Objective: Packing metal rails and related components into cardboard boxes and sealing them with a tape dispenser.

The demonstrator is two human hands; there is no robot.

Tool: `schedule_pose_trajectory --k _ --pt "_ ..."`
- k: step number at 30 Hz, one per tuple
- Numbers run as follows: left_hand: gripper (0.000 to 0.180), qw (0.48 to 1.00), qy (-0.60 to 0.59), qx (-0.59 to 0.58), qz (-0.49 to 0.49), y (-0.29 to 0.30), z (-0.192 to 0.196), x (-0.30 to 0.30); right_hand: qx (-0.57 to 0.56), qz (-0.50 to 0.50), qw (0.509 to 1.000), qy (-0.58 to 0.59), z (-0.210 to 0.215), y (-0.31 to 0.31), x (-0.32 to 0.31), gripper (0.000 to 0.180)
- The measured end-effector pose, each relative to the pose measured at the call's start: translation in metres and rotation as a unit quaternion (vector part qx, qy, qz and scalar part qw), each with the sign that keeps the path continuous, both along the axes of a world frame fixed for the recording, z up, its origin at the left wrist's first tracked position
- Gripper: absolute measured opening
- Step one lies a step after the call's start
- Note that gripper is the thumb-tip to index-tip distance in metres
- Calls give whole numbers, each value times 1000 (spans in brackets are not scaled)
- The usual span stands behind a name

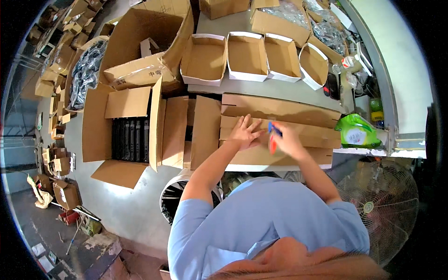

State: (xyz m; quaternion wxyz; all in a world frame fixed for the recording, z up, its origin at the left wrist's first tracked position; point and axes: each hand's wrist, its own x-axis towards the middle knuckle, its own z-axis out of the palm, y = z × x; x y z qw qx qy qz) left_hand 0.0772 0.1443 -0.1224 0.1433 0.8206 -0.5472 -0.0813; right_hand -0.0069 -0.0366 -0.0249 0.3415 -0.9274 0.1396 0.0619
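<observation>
On the worktable in front of me lies a long brown cardboard piece (303,134) with fold lines and slots. My left hand (244,134) presses on it with the fingers spread, holding nothing. Just to the right, my right hand (288,141) is closed around a small blue-and-red tool (273,144). The tool is slightly blurred, so its exact kind does not show. Its red part points down towards me, over the cardboard.
Left stands an open carton (96,128) packed with black parts. Behind the cardboard is a row of several shallow white-edged boxes (247,56). A large open carton (140,42) is at the back left. Right are a green bag (357,131) and a floor fan (380,210).
</observation>
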Motion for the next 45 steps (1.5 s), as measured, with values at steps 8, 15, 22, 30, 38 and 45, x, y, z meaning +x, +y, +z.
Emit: schedule_pose_trajectory --k 8,15,22,30,38,45 --pt "60 999 -32 27 7 -10 3 3 71 -30 996 48 -10 18 -61 39" --pt "76 991 35 127 34 -41 34 -2 397 -253 846 250 -41 -7 -77 22" --pt "92 974 23 221 33 -105 42 -23 -58 -65 996 10 44 -63 -57 42" --pt "81 968 -110 13 224 -84 -29 -80 -315 101 938 103 -4 -34 -44 60" --pt "94 564 80 -387 725 -31 -40 -83 -16 335 941 -40 -76 -13 84 53" --pt "100 528 202 -448 692 -48 -28 -57 89 384 919 19 -142 11 134 52"
